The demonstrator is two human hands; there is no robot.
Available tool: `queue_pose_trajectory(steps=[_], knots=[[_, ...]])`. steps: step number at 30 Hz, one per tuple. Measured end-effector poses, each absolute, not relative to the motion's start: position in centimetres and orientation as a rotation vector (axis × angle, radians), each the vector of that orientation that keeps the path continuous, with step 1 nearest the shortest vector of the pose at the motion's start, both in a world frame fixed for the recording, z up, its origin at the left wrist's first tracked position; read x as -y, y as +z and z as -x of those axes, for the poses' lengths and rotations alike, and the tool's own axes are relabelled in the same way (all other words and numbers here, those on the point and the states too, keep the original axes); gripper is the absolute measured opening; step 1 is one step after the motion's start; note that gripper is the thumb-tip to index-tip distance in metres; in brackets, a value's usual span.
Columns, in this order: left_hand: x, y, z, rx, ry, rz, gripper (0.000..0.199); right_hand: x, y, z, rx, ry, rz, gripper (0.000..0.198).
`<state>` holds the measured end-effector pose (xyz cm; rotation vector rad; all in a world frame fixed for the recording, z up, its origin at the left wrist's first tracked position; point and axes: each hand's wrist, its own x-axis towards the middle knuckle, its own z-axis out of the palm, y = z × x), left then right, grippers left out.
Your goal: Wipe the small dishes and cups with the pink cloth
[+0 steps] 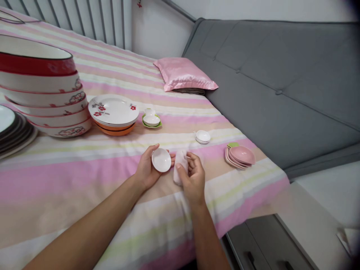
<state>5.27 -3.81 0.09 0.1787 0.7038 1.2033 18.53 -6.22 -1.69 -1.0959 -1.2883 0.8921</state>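
A small white dish (pixel 161 160) rests in my left hand (pixel 146 168), its hollow side facing me and my thumb at its rim. My right hand (pixel 195 178) grips a folded pale cloth (pixel 180 167) just to the right of the dish. Cloth and dish are close together; whether they touch I cannot tell. Beyond my right hand sits a short stack of small white dishes (pixel 203 136). Farther right lies a stack of pink dishes (pixel 242 155) with a green piece at its top edge. Behind my left hand, small white dishes (pixel 151 120) rest on green leaf-shaped ones.
Patterned white plates (pixel 114 108) sit on orange ones (pixel 115 129). Left of them rises a tall stack of red-and-white bowls (pixel 47 101), beside dark-rimmed plates (pixel 17 131). All stand on a striped bedsheet (pixel 112 195). A pink pillow (pixel 187 74) lies by the grey headboard (pixel 270 75).
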Motion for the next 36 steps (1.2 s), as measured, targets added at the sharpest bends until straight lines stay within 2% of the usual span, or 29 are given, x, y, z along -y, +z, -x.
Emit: queue_pose_trajectory(steps=[3, 7, 12, 16, 24, 29, 32, 36], knots=[[3.8, 0.0, -5.5, -0.672, 1.207, -0.158, 0.020, 7.0, -1.8, -16.9, 1.504, 0.813, 1.085, 0.039], [3.9, 0.0, -5.5, -0.676, 1.138, -0.111, 0.024, 7.7, -1.7, -15.7, 1.885, 0.615, 1.103, 0.032], [3.9, 0.0, -5.6, -0.663, 1.112, -0.143, 0.028, 8.1, -1.4, -15.4, 2.134, 0.452, 1.145, 0.039], [3.9, -0.4, -5.8, -0.626, 1.108, -0.202, 0.030, 8.1, -1.6, -15.2, 2.157, 0.332, 1.259, 0.045], [3.7, -0.7, -6.2, -0.755, 1.121, -0.284, 0.032, 7.7, -3.2, -15.3, 2.053, 0.037, 1.396, 0.040], [3.3, -1.3, -5.8, -0.991, 1.301, -0.737, 0.024, 7.8, -4.0, -15.5, 1.994, -0.050, 1.388, 0.034], [2.9, 0.0, -4.8, -1.114, 1.494, -0.956, 0.026, 7.8, -4.1, -15.7, 2.053, -0.004, 1.387, 0.033], [4.5, 5.4, -3.5, -0.974, 1.635, -1.085, 0.027, 7.6, -4.2, -15.9, 2.087, 0.062, 1.375, 0.032]])
